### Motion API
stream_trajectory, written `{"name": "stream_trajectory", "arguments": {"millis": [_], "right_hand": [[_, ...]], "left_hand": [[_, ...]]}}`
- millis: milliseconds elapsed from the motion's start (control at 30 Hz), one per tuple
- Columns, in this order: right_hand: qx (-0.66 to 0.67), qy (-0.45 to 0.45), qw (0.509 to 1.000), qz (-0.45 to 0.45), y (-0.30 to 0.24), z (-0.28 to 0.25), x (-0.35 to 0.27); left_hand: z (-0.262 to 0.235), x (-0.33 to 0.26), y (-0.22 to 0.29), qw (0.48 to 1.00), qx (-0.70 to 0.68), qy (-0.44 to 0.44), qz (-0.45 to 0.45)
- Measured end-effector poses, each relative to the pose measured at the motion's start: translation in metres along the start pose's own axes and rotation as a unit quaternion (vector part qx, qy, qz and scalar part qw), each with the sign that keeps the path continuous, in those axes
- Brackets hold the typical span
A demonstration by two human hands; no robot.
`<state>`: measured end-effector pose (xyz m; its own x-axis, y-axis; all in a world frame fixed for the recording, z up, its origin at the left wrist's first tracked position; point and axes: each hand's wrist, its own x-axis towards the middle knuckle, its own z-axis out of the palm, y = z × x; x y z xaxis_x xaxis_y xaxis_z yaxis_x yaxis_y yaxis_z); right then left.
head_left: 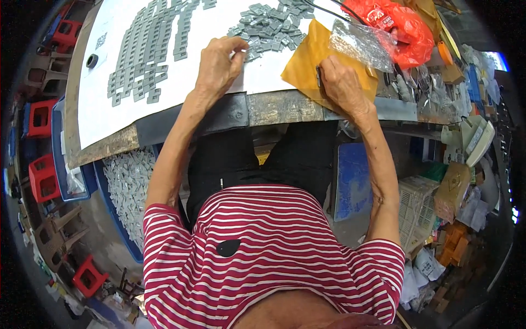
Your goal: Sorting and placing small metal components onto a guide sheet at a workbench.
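Observation:
My left hand (218,64) is closed in a pinch at the left edge of a loose pile of small flat grey pieces (268,27). Whatever sits between its fingertips is too small to make out. Over a yellow-brown padded envelope (301,60), my right hand (344,85) is closed around a small dark, narrow piece (319,75) that shows at its fingertips. Left of my hands, many more grey pieces (143,46) lie in neat, close rows on a white sheet (101,118).
A black ring-shaped item (92,61) rests on the sheet's left side. Clear plastic wrap (364,46) and a red plastic bag (408,33) lie at the far right. Below the table's left edge stands a blue bin (118,219) with grey pieces inside. Red stools (44,178) stand farther left.

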<state>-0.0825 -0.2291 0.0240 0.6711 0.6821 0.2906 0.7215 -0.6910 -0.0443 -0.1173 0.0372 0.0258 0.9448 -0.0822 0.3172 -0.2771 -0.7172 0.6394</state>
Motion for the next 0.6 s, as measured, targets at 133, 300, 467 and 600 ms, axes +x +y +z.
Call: {"name": "stream_trajectory", "arguments": {"millis": [133, 300, 467, 600], "right_hand": [[-0.018, -0.018, 1.0, -0.005, 0.004, -0.001, 0.0], [0.015, 0.001, 1.0, 0.0, 0.006, -0.001, 0.002], [0.113, 0.024, 0.993, 0.019, 0.006, -0.006, 0.001], [0.253, 0.062, 0.953, 0.154, -0.002, -0.014, -0.005]], "left_hand": [[0.011, 0.008, 0.004, 0.999, 0.025, 0.027, 0.027], [0.028, 0.013, 0.001, 0.993, 0.082, 0.064, 0.053], [0.039, 0.017, 0.001, 0.985, 0.101, 0.104, 0.095], [0.045, 0.018, 0.002, 0.976, 0.129, 0.118, 0.127]]}}
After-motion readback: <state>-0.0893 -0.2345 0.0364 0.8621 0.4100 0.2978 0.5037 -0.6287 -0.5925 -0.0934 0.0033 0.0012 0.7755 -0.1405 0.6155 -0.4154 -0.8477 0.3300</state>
